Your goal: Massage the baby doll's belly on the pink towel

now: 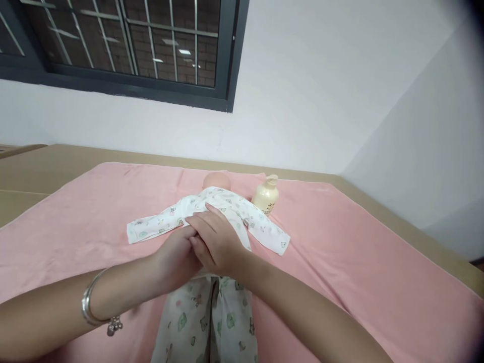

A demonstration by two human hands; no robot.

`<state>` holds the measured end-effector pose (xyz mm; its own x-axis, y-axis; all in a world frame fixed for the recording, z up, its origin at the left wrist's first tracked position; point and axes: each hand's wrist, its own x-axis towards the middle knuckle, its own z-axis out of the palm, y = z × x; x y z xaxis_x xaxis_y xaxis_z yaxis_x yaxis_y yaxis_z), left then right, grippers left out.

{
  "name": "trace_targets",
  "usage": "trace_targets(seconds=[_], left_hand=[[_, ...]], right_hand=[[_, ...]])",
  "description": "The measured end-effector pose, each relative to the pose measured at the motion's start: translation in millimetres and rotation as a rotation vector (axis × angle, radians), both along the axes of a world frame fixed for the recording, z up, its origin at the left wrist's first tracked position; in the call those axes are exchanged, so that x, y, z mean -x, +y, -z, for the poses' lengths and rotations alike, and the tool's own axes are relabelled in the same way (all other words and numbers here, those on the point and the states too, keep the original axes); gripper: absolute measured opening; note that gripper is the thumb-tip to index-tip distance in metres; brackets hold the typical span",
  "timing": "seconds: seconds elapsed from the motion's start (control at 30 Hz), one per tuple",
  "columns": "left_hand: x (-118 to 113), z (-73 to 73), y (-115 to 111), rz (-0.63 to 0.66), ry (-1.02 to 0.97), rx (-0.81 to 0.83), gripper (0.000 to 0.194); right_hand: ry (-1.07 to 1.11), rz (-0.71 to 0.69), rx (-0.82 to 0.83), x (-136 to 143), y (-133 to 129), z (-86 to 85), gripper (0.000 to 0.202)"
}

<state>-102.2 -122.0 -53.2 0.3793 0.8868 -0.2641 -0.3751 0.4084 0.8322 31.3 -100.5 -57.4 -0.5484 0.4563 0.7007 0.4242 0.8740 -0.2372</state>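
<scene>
My left hand, with a silver bangle at the wrist, is pressed against my right hand. The fingers of my right hand wrap over my left hand, whose own fingers are mostly hidden. Both hands hover over the middle of a baby doll lying on its back. The doll's smooth round head shows at the far end. It wears a white printed top with sleeves spread wide, and printed trousers with green animal figures. I cannot tell whether my hands touch the clothes.
A cream pump bottle stands beside the doll's right-hand sleeve in view. Under everything lies a pink blanket on a tan surface. Behind are a white wall and a dark-framed window with bars.
</scene>
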Motion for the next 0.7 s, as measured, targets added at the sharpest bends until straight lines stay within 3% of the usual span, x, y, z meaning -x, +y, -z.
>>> trace_targets(seconds=[0.1, 0.27, 0.43, 0.5, 0.63, 0.7], left_hand=[[9, -13.2, 8, -0.043, -0.048, 0.155, 0.019], [18, -30.9, 27, -0.059, -0.116, 0.102, 0.019], [23, -51.3, 32, -0.431, -0.229, -0.066, 0.032], [18, -52.1, 27, -0.356, -0.224, -0.081, 0.039], [6, -41.4, 12, -0.062, -0.22, -0.127, 0.055], [5, -38.1, 8, -0.017, -0.224, -0.175, 0.056]], right_hand=[[-0.062, 0.009, -0.02, 1, 4, 3.9, 0.043], [-0.171, 0.088, -0.081, 1, 6, 8.7, 0.051], [-0.311, 0.087, -0.168, 0, 1, 7.3, 0.055], [-0.343, 0.046, -0.233, 1, -1, 9.2, 0.06], [-0.324, -0.013, -0.397, 2, 2, 19.9, 0.066], [-0.296, -0.009, -0.455, 2, 6, 24.0, 0.065]])
